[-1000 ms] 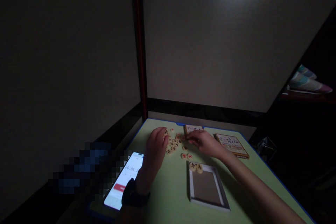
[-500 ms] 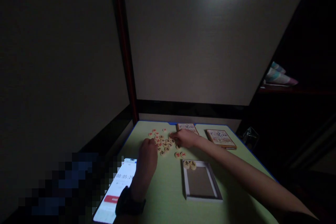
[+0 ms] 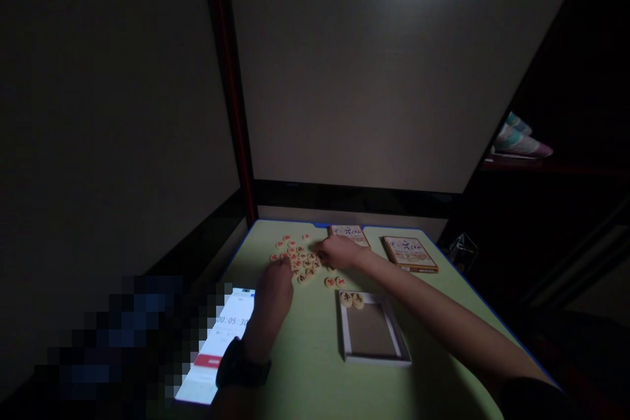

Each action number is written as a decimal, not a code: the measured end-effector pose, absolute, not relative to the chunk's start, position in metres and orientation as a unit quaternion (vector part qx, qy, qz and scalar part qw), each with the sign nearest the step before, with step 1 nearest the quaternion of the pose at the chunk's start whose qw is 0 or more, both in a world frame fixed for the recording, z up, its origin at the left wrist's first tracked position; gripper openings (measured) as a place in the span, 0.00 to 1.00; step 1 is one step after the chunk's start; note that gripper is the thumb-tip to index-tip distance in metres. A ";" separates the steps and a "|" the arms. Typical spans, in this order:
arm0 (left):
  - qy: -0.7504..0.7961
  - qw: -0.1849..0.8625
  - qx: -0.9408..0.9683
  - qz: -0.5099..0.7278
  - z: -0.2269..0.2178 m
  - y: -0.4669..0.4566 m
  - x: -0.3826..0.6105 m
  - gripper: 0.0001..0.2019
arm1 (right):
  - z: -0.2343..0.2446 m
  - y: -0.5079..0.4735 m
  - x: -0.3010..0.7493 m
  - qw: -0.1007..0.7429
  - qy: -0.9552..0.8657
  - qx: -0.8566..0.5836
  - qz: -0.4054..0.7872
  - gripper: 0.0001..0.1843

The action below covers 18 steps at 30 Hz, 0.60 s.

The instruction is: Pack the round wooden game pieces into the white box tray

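Round wooden xiangqi pieces with red or black characters lie in a loose cluster on the green table. At the cluster's left edge is my left hand, its fingers curled down among the pieces. My right hand reaches in from the right, with its fingers drawn together at the cluster's far right side. What either set of fingertips holds is hidden. Two red pieces sit apart, nearer to me. Closer still, a shallow open box has two black-lettered pieces in its far left corner.
Two flat printed boxes lie at the back: one behind my right hand, another farther right. A lit phone showing a timer is left of my left forearm. Wall panels rise beyond the table.
The view has shifted slightly, so the table appears a little higher. Both hands stay at the cluster, with the right fingertips slightly shifted. The two pieces in the box stay put.
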<state>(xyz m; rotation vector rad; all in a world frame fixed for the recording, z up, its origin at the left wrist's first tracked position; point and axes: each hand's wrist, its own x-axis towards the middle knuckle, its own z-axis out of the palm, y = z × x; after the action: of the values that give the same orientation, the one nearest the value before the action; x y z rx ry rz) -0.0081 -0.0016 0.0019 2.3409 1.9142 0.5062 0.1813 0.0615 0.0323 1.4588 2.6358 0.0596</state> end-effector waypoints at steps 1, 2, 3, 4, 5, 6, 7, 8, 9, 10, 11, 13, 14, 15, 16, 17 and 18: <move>0.624 0.042 0.763 0.164 0.002 -0.002 -0.009 0.14 | 0.032 0.061 0.181 0.062 0.873 0.484 0.019 0.12; 0.623 0.047 0.764 0.161 0.001 -0.002 -0.009 0.13 | 0.031 0.061 0.181 0.060 0.873 0.484 0.017 0.12; 0.623 0.053 0.764 0.158 0.001 -0.002 -0.009 0.12 | 0.030 0.061 0.182 0.057 0.873 0.484 0.016 0.11; 0.623 0.058 0.764 0.157 0.001 -0.003 -0.009 0.11 | 0.030 0.061 0.182 0.056 0.874 0.482 0.015 0.11; 0.622 0.062 0.764 0.156 0.001 -0.003 -0.010 0.11 | 0.030 0.061 0.183 0.053 0.876 0.480 0.011 0.11; 0.622 0.068 0.764 0.155 0.001 -0.003 -0.010 0.10 | 0.030 0.062 0.184 0.050 0.878 0.476 0.005 0.10; 0.624 0.075 0.763 0.152 0.002 -0.004 -0.009 0.10 | 0.030 0.063 0.185 0.045 0.880 0.472 -0.003 0.10; 0.626 0.081 0.762 0.149 0.001 -0.004 -0.009 0.10 | 0.030 0.064 0.186 0.039 0.883 0.468 -0.011 0.09; 0.628 0.085 0.760 0.144 0.001 -0.004 -0.009 0.09 | 0.031 0.066 0.187 0.033 0.885 0.465 -0.019 0.09; 0.630 0.086 0.760 0.138 0.001 -0.005 -0.009 0.09 | 0.032 0.068 0.188 0.025 0.886 0.462 -0.024 0.09; 0.629 0.083 0.761 0.134 0.000 -0.006 -0.009 0.10 | 0.033 0.070 0.188 0.018 0.887 0.461 -0.026 0.09; 0.625 0.070 0.765 0.137 -0.002 -0.007 -0.008 0.11 | 0.036 0.076 0.186 0.005 0.888 0.460 -0.023 0.10; 0.620 0.063 0.769 0.142 -0.004 -0.007 -0.008 0.11 | 0.037 0.079 0.184 -0.001 0.888 0.460 -0.022 0.11; 0.616 0.058 0.772 0.147 -0.006 -0.007 -0.008 0.11 | 0.038 0.083 0.181 -0.006 0.888 0.460 -0.021 0.11; 0.613 0.056 0.773 0.152 -0.007 -0.008 -0.008 0.10 | 0.039 0.086 0.177 -0.010 0.888 0.459 -0.020 0.12; 0.612 0.056 0.773 0.155 -0.009 -0.008 -0.008 0.10 | 0.039 0.089 0.173 -0.013 0.888 0.459 -0.020 0.12; 0.612 0.060 0.773 0.155 -0.010 -0.009 -0.008 0.10 | 0.038 0.093 0.169 -0.015 0.888 0.459 -0.020 0.13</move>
<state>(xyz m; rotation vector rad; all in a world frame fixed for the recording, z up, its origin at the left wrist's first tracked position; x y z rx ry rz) -0.0080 -0.0089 -0.0099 2.3400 1.8543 0.4699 0.1685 0.0927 0.0383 1.4571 2.8160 -0.0650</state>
